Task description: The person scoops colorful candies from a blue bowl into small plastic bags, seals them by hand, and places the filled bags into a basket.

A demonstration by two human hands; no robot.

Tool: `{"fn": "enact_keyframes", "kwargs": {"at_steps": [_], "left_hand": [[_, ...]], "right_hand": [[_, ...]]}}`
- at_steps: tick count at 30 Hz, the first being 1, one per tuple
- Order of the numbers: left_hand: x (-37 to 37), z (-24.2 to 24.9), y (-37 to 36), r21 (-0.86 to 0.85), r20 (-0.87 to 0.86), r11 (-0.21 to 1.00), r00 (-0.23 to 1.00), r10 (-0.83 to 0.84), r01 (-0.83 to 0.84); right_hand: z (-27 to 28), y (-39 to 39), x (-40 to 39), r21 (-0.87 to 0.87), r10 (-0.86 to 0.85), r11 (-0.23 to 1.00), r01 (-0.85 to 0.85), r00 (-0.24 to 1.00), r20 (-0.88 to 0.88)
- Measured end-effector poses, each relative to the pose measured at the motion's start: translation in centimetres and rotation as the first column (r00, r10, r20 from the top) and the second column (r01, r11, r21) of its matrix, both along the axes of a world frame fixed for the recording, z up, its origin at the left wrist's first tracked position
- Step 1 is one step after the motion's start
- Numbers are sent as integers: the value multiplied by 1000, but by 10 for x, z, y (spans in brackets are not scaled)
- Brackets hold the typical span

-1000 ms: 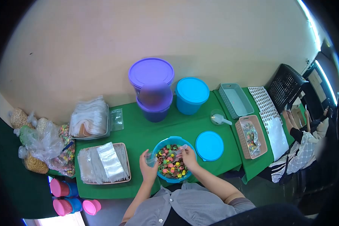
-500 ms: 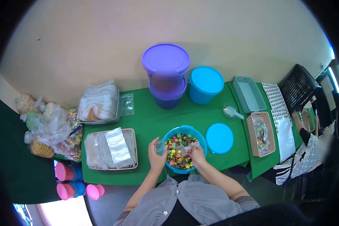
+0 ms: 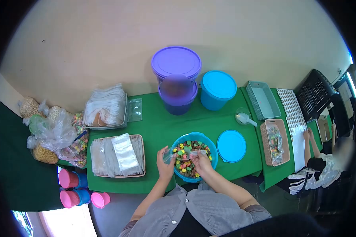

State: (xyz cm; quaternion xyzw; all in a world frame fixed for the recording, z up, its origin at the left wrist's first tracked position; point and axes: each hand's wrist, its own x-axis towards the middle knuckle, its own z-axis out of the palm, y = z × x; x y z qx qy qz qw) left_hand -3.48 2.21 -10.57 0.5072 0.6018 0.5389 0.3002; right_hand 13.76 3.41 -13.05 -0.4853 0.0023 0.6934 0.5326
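A blue tub (image 3: 214, 148) of colourful round sweets (image 3: 189, 172) stands in front of me on the green cloth. Over the tub's left rim, my left hand (image 3: 165, 165) grips a small clear plastic bag (image 3: 167, 155) with its mouth turned toward the sweets. My right hand (image 3: 203, 164) holds a clear scoop (image 3: 189, 153) above the tub. Several green, yellow and pink sweets lie in the scoop, its front edge right at the bag's mouth. The fingers partly hide the scoop's handle.
A blue lid (image 3: 231, 146) and a spare scoop (image 3: 246, 119) lie to the right, before a pink basket (image 3: 288, 146) of packets. Left is a basket of clear bags (image 3: 126, 156). Purple tubs (image 3: 176, 63) stand behind. A person (image 3: 324, 162) works at far right.
My right hand has brought the scoop up and left, now loaded with sweets, to the bag's mouth. The person at far right has reached toward the sheet on the table.
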Motion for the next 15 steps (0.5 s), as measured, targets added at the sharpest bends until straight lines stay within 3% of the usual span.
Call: {"fn": "enact_keyframes", "kwargs": {"at_steps": [4,8,11,13,14,15], "left_hand": [[-1,-9,-1,23,116,1000,993,7,-10],[-13,3,-4,85,55,996,998,-16,11],[-24,18,-4,185,192,982,981,-3,-33],[-34,26,1,259,21,966,1000,15,-20],[-39,40,5,260,20,965,1000,15,-20],[-44,59,9,184,-233,967,963,-131,176]], "right_hand": [[6,4,4,58,4,998,-6,999,41],[18,-1,13,117,10,993,-16,999,50],[46,-10,10,223,-29,975,3,993,111],[57,-14,15,214,-48,977,22,992,115],[62,-16,19,206,-64,978,39,991,119],[66,-17,23,206,-64,978,38,991,118]]}}
